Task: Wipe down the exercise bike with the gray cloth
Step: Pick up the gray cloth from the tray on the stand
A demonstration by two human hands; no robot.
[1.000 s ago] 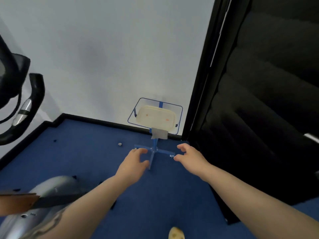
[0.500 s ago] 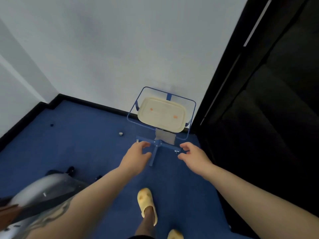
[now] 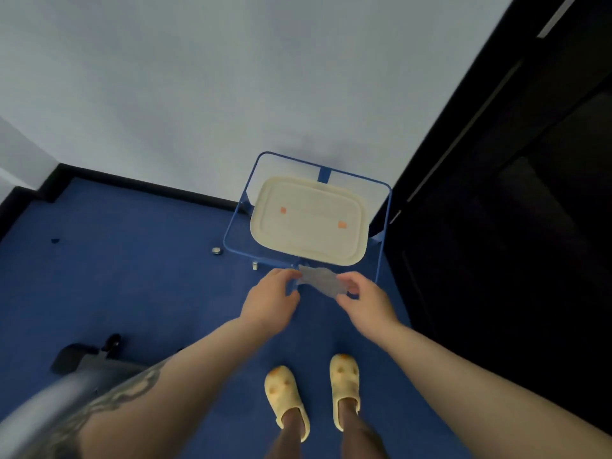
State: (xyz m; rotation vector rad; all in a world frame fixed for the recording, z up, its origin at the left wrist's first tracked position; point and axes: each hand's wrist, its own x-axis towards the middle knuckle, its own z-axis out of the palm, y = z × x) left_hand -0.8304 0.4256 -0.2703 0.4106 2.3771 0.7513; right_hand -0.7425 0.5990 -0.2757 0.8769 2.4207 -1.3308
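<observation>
Two yellow slippers (image 3: 313, 395) stand side by side on the blue carpet (image 3: 132, 276) at the bottom of the view. To their left, at the low left edge, part of the exercise bike (image 3: 79, 369) shows, gray and blurry, with a dark foot resting on the carpet.

Both bare arms reach forward. The left hand (image 3: 270, 299) and the right hand (image 3: 367, 301) are close together, with a small gap between them. Each one pinches an edge of the gray cloth (image 3: 323, 281), thumb and fingers curled on it. The cloth hangs stretched between the two hands, well apart from the bike.

Just past the cloth is a blue metal stand (image 3: 384, 226) with a thin frame. A cream tray (image 3: 309, 220) sits in it, with two small orange marks on top. A little round silver thing (image 3: 216, 251) lies on the carpet to the left of the stand.

Behind it all is a white wall (image 3: 231, 77) with a black strip along the bottom. A dark doorway (image 3: 513, 193) fills the right side.
</observation>
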